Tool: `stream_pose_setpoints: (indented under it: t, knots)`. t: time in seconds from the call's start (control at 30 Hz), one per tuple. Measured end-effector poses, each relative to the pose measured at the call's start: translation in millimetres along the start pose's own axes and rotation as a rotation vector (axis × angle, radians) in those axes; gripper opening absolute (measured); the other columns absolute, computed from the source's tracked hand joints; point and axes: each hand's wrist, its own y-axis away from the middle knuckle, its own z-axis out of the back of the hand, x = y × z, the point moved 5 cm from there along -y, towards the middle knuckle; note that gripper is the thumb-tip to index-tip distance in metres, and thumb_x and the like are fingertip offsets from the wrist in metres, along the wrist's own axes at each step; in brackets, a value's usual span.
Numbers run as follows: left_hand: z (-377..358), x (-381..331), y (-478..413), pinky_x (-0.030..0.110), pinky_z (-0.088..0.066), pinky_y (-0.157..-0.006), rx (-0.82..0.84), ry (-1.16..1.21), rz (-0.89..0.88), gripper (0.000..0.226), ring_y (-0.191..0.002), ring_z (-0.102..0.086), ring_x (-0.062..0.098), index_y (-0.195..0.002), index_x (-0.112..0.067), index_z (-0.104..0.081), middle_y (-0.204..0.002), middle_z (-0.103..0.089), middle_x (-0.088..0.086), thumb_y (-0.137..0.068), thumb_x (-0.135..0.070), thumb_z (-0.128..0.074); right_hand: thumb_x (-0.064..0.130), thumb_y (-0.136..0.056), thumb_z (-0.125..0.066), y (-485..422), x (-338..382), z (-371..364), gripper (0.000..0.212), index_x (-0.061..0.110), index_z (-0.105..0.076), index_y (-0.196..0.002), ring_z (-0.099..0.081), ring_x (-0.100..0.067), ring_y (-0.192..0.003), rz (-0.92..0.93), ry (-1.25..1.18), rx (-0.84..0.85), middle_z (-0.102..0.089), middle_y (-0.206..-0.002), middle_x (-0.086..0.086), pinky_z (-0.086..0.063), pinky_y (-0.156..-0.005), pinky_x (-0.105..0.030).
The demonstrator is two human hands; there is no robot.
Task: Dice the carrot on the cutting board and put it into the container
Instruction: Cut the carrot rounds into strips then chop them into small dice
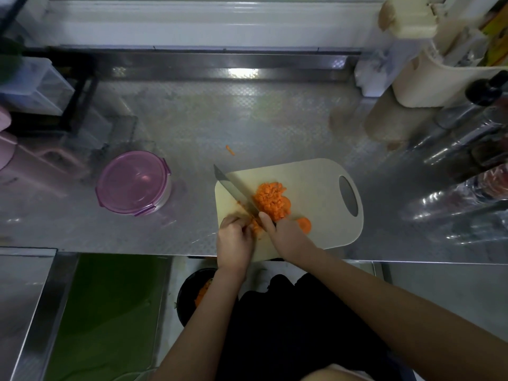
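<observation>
A beige cutting board (316,204) lies on the steel counter, with a pile of diced carrot (270,200) in its middle. My right hand (286,232) grips the handle of a knife (236,188), whose blade points up-left across the board. My left hand (233,240) pinches a small carrot piece (256,226) right beside the blade at the board's near left edge. A round carrot slice (304,224) lies just right of my right hand. The round container (134,182), covered by a purple lid, stands to the left of the board.
One stray carrot bit (230,150) lies on the counter (275,127) behind the board. Bottles (472,149) and a cream bin (439,78) crowd the right side. Pink items (8,152) and a black rack (74,105) stand at left. A dark bowl with carrot scraps (198,295) sits below the counter edge.
</observation>
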Motion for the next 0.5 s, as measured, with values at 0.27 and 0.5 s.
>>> stream_pose_setpoints:
  t: [0.27, 0.5]
  knots:
    - [7.1, 1.6, -0.5, 0.02, -0.036, -0.096, 0.037, 0.081, 0.055, 0.034, -0.109, -0.057, 0.022, -0.114, -0.011, -0.066, -0.115, -0.065, 0.007, -0.08, -0.007, -0.068, -0.002, -0.078, -0.056, -2.2, -4.8, 5.0, 0.051, -0.001, -0.047, -0.129, -0.051, -0.022, -0.048, -0.095, -0.044, -0.012, -0.058, -0.066, -0.02, 0.002, -0.046, -0.022]
    - [12.7, 5.6, 1.0, 0.015, -0.037, -0.091, 0.019, 0.134, 0.065, 0.03, -0.1, -0.061, 0.019, -0.105, -0.011, -0.069, -0.109, -0.066, 0.005, -0.076, -0.014, -0.074, 0.024, -0.068, -0.082, 10.7, -14.3, 3.0, 0.045, 0.009, -0.049, -0.094, -0.024, -0.011, -0.042, -0.077, -0.073, -0.108, -0.04, -0.047, 0.003, -0.001, -0.042, -0.019]
